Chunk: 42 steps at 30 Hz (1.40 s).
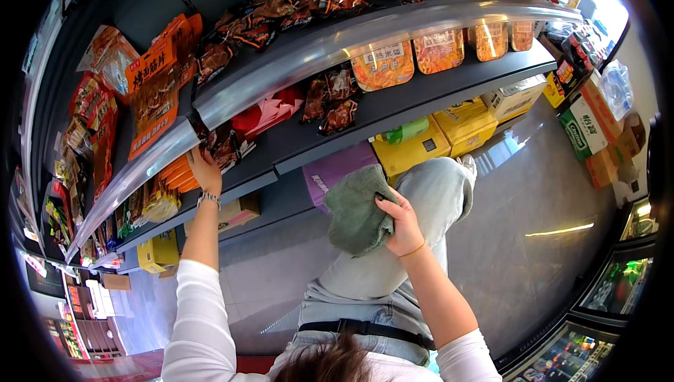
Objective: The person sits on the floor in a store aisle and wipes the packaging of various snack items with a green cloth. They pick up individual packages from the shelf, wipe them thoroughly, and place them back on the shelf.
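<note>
My right hand (403, 221) grips a grey-green plush cloth (358, 211), which hangs over my bent knee. At the lower shelf (295, 142), my left hand (204, 171) reaches in under the clear front strip of the shelf above. It is against a row of orange snack packets (179, 175); some fingertips are hidden, so a grip on them cannot be made out. Just right of that hand lie dark-wrapped snack packs (224, 147) and a red-pink packet (268, 113). A bundle of yellowish packets (161, 204) sits to its left.
Above, the upper shelf's clear strip (337, 50) juts out over heaps of dark snack packs (310, 0). Boxed rice meals (383, 66) stand farther right. Under the shelves are yellow cartons (410, 153) and a purple box (331, 171). Glass-front coolers (616, 287) line the right side.
</note>
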Each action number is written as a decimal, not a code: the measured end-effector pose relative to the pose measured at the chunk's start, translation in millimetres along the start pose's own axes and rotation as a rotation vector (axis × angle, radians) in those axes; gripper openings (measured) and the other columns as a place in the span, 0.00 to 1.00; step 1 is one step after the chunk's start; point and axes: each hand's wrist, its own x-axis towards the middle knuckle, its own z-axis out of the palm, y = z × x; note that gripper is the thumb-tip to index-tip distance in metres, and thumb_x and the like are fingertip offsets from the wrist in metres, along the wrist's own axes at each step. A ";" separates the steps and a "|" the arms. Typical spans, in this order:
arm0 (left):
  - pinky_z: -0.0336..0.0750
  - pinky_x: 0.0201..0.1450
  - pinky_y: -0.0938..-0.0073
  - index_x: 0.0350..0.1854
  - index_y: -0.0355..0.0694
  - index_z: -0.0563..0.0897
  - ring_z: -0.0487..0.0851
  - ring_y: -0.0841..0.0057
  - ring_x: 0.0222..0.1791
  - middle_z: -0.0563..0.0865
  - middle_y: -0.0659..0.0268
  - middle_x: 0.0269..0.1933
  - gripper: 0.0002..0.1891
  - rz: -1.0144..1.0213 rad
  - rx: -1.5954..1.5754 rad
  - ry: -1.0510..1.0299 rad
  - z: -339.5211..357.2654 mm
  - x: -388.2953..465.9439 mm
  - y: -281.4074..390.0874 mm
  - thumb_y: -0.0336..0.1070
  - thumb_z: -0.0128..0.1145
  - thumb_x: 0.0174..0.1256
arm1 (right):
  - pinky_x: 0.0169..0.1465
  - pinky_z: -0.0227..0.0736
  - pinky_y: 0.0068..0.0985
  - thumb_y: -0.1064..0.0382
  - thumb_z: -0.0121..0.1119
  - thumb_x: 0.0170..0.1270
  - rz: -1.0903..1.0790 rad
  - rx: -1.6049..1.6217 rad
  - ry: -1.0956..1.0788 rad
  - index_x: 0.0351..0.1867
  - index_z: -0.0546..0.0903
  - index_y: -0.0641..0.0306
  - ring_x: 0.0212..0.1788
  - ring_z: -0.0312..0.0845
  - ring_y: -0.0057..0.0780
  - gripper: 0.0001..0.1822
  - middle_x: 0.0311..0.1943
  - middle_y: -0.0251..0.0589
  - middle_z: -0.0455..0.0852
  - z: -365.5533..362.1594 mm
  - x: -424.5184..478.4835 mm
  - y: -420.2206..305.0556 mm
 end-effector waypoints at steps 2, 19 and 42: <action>0.72 0.51 0.61 0.54 0.35 0.73 0.77 0.50 0.48 0.76 0.47 0.50 0.15 -0.121 -0.207 0.041 -17.1 -18.6 35.8 0.24 0.51 0.66 | 0.55 0.78 0.32 0.73 0.51 0.65 -0.003 -0.016 0.038 0.59 0.74 0.70 0.50 0.82 0.35 0.20 0.50 0.45 0.83 -0.1 2.4 -1.2; 0.71 0.62 0.56 0.37 0.43 0.86 0.75 0.56 0.57 0.76 0.59 0.51 0.09 0.571 -0.999 -0.579 -89.7 -121.2 228.2 0.26 0.63 0.53 | 0.55 0.78 0.28 0.61 0.50 0.70 0.030 0.036 -0.050 0.62 0.69 0.66 0.52 0.80 0.29 0.21 0.53 0.43 0.81 13.8 -2.9 2.9; 0.72 0.62 0.69 0.63 0.40 0.67 0.77 0.76 0.58 0.79 0.65 0.58 0.23 -1.089 -1.861 -1.023 -81.3 -160.7 321.2 0.21 0.54 0.66 | 0.46 0.72 0.25 0.83 0.61 0.39 -1.282 -1.689 0.618 0.41 0.82 0.69 0.40 0.75 0.35 0.21 0.40 0.43 0.76 39.9 -69.4 -64.8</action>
